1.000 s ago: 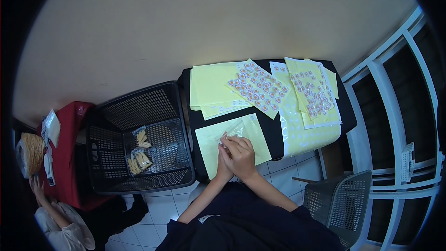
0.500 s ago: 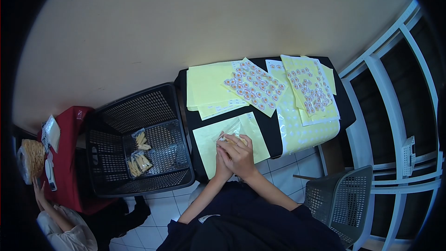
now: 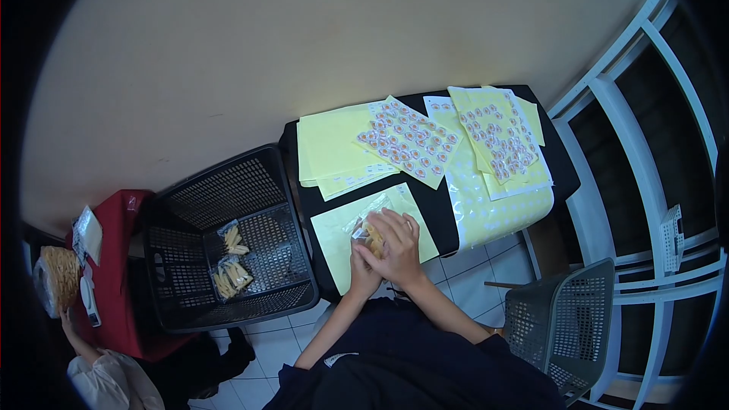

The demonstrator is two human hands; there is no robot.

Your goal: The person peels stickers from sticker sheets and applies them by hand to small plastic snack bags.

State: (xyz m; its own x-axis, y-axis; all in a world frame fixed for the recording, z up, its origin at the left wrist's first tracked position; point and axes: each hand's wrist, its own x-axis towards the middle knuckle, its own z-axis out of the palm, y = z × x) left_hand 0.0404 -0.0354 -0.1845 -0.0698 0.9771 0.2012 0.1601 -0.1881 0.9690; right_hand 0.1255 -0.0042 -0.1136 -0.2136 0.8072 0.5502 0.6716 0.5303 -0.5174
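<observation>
Both hands (image 3: 383,250) around snack packet (image 3: 370,231)

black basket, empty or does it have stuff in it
Not empty: the black basket holds a few clear snack packets on its floor, most of which is bare.

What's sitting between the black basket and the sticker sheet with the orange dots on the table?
In the head view, a stack of plain yellow sheets lies between the black basket and the sticker sheet, which overlaps the stack's right edge.
</observation>
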